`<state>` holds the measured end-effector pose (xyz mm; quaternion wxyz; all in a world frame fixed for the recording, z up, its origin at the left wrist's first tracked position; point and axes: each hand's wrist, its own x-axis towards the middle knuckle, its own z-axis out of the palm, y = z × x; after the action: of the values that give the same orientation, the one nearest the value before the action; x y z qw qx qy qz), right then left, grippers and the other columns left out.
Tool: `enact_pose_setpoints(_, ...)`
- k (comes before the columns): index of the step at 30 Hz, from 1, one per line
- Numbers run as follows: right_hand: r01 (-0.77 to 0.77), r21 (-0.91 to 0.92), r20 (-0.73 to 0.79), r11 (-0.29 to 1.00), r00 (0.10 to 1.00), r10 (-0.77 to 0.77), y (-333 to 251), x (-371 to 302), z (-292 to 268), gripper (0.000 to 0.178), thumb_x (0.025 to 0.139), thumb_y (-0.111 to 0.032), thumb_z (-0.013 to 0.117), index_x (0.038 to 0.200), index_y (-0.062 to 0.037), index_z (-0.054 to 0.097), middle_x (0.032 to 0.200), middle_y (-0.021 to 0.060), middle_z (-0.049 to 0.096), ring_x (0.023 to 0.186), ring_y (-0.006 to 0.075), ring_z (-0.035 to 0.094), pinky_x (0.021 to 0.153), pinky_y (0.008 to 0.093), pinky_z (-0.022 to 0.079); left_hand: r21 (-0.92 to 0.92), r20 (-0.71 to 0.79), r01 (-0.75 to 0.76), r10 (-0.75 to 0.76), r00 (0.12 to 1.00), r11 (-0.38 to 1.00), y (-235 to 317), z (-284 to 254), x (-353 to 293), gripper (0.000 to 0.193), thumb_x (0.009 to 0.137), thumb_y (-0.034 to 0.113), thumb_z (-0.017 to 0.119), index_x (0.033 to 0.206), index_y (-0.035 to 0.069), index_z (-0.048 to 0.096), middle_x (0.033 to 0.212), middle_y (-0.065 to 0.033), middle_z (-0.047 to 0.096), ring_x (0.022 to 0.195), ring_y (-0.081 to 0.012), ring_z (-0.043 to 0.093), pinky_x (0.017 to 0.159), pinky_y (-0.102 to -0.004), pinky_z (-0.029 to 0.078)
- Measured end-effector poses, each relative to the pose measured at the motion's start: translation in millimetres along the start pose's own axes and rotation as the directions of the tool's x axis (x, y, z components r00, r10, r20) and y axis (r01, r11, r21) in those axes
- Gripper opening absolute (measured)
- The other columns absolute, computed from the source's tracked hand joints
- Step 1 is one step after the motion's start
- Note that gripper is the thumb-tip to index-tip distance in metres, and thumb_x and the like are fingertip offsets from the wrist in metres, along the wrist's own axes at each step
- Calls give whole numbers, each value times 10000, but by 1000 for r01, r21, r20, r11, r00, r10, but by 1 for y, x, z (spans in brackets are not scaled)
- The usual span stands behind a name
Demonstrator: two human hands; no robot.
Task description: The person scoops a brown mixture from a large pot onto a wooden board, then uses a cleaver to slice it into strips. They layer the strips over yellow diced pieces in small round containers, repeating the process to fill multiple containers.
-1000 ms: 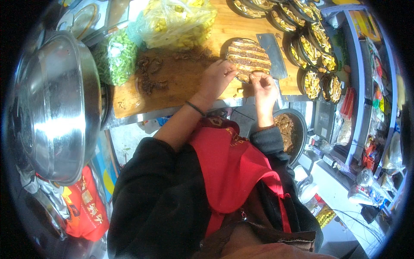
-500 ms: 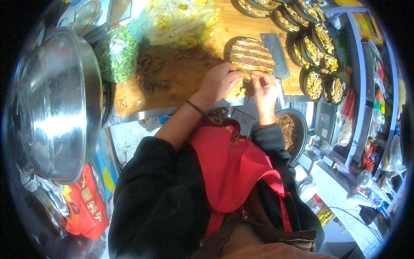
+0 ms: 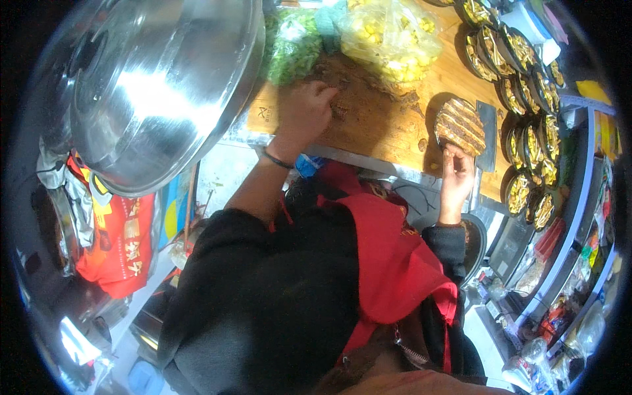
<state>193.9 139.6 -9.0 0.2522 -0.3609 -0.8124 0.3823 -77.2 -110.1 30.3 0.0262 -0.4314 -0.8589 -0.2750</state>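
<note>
A small dark bowl (image 3: 438,126) filled with striped slices (image 3: 461,126), brown on top with dark layers between pale ones, sits on the wooden cutting board (image 3: 368,145). My right hand (image 3: 459,172) grips its near edge, thumb and fingertips pinched at the rim. My left hand (image 3: 306,115) is over the left part of the board, its fingers curled together beside dark, finely chopped scraps (image 3: 352,89). Whatever those fingers may hold is hidden. A cleaver (image 3: 486,135) lies just right of the bowl, its blade partly behind the slices.
A big shiny metal lid or basin (image 3: 158,85) rises at the left, near my left forearm. Bags of chopped greens (image 3: 293,46) and yellow pieces (image 3: 392,43) stand at the board's back. Several filled dark bowls (image 3: 520,141) crowd the right side. A dark pot (image 3: 475,247) stands below.
My left hand has left the slices and moved left to the chopped scraps. My right hand stays at the bowl. The view has swung left, bringing the metal vessel closer.
</note>
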Motion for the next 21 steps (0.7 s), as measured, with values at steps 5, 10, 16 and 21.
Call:
enact_pose_setpoints(5, 85, 35, 71, 996, 994, -87, -33, -8, -1, 136, 858, -65, 633, 988, -35, 657, 948, 37, 602, 860, 115, 544, 797, 230, 427, -26, 178, 102, -96, 979, 994, -16, -14, -11, 316, 746, 177, 660, 1051, 102, 626, 990, -124, 572, 969, -309, 556, 821, -417, 468)
enact_pose_setpoints(10, 16, -4, 67, 1000, 998, -15, -17, 1, 19, 101, 851, -42, 622, 945, -27, 656, 885, 40, 600, 780, 110, 534, 717, 228, 442, -31, 116, 121, -117, 986, 992, -17, 1, 6, 284, 766, 248, 647, 1003, 91, 636, 978, -129, 570, 957, -312, 554, 807, -426, 461)
enact_pose_setpoints(16, 99, 65, 123, 993, 987, -107, -65, -8, 16, 95, 851, -47, 619, 936, -38, 660, 898, 53, 613, 846, 125, 557, 770, 239, 442, 40, 76, -1, -2, 997, 999, -8, 25, 35, 240, 770, 250, 641, 930, 71, 640, 856, -103, 602, 848, -310, 583, 729, -419, 472)
enact_pose_setpoints(21, -206, 501, 297, 841, 953, 56, -125, -1, 32, 236, 859, -1, 579, 1094, -7, 591, 1110, 82, 609, 970, 139, 575, 852, 248, 460, -784, 349, 313, -36, 936, 536, 28, 31, 37, 221, 824, 216, 624, 884, 4, 639, 766, -78, 632, 701, -174, 604, 674, -331, 491)
